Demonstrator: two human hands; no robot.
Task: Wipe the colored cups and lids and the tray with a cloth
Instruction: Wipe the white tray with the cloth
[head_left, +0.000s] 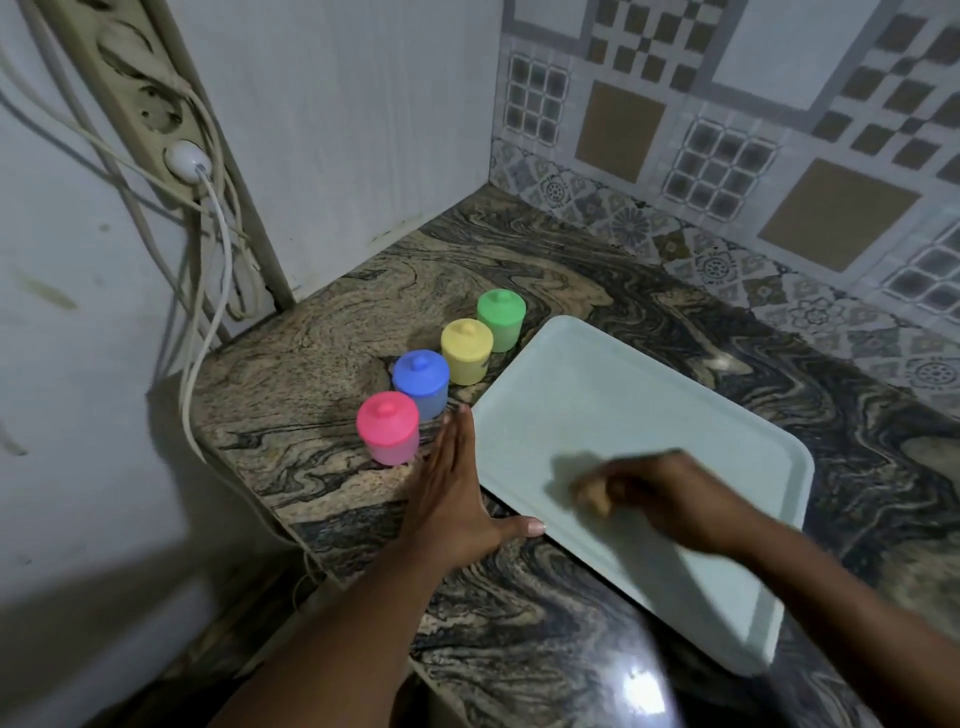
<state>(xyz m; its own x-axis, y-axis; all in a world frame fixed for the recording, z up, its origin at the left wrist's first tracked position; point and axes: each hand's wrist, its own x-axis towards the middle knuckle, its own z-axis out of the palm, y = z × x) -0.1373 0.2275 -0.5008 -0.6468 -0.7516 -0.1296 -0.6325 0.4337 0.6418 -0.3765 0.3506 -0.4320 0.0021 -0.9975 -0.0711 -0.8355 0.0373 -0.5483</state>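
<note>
The left hand (452, 493) lies flat and open, fingers straight and together, pointing up the frame along the left edge of the pale tray (597, 395), with its thumb (524, 527) spread out to touch the tray's near-left rim. The right hand (670, 493) hovers over the tray's lower middle with its fingers curled under, but it is smeared by motion blur. A pale tan patch at its fingertips could be a cloth or just knuckles, so whether it grips anything cannot be told. Its shadow falls on the tray just to the left of it. The tray lies slanted across the marbled counter (322, 332), from frame centre toward the lower right, where the right forearm crosses its near edge. Four lidded cups stand in a diagonal row just beside the tray's upper-left edge: pink cup (388, 428) nearest, then blue cup (421, 384), yellow cup (466, 351) and green cup (501, 319), each close to its neighbour. The left fingertips end near the pink cup, apart from it. At upper left a power strip (140, 88) hangs on the wall with a white plug (187, 156) in it, and cables (208, 291) trail down past the counter's edge. Patterned tiles (779, 156) fill the upper right.
</note>
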